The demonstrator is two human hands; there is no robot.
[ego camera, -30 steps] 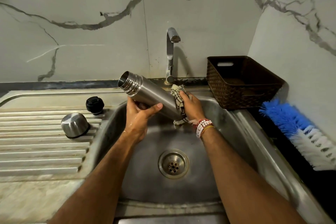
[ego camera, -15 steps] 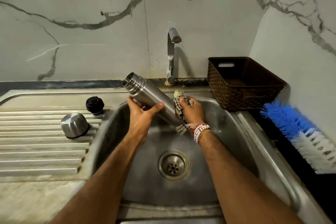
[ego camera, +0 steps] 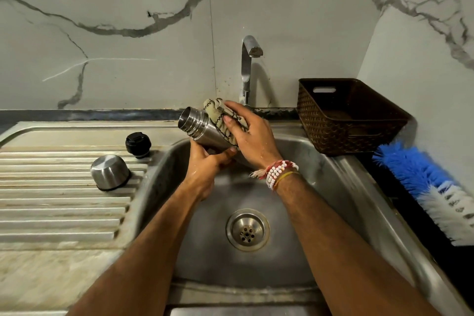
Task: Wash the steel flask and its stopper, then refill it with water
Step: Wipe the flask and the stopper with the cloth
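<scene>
Over the sink (ego camera: 320, 174), the flask (ego camera: 195, 124) is held in the air, tilted, with its open mouth pointing up and to the left and its base hidden behind the hands. The left hand (ego camera: 205, 167) grips the lower body from beneath, fingers (ego camera: 225, 154) curled round the steel. The right hand (ego camera: 248, 136) wraps a patterned cloth (ego camera: 218, 114) over the flask just below the ribbed neck, its fingers pressed together across the cloth and the thumb pinching it from the near side. Beaded and thread bracelets (ego camera: 275, 173) circle the right wrist.

The black stopper (ego camera: 138, 145) stands on the draining board (ego camera: 64, 202) at the sink's left edge, well apart from the flask. Just in front of it a steel cap (ego camera: 110, 172) rests mouth down. The tap (ego camera: 246, 67) rises behind the hands; no water shows at its spout. A brown basket (ego camera: 333, 136) sits at the sink's far right corner, and a blue and white brush (ego camera: 410, 172) lies on the dark worktop (ego camera: 395, 195) beside it.
</scene>
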